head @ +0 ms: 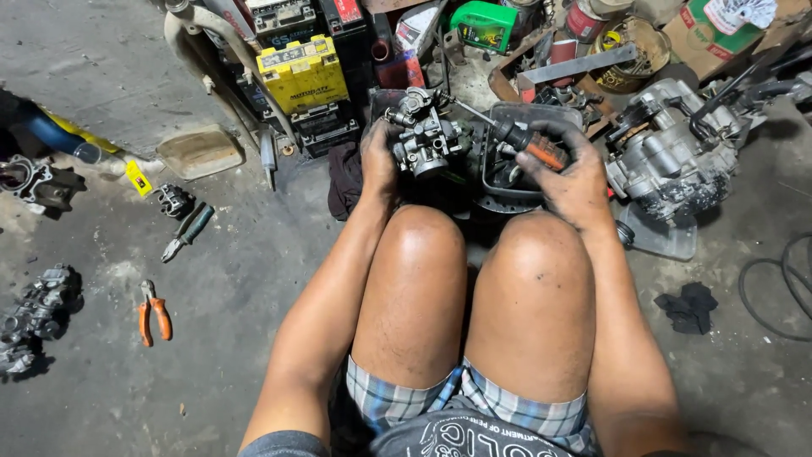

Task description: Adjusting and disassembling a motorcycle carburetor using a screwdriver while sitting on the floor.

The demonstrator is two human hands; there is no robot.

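Note:
My left hand (pixel 378 161) grips a small grey metal carburetor (pixel 423 134), held above my knees. A screwdriver with an orange and black handle (pixel 529 144) is in my right hand (pixel 571 178); its thin shaft points left and its tip meets the top of the carburetor. Both hands are smeared with black grease. Under the hands stands a dark plastic tray (pixel 518 114), partly hidden.
A grey engine block (pixel 672 156) lies to the right. Yellow and black batteries (pixel 303 76) stand behind. Orange-handled pliers (pixel 154 315), green-handled pliers (pixel 188 233) and engine parts (pixel 38 309) lie on the concrete floor at left. A black rag (pixel 689 306) and cable (pixel 774 292) lie at right.

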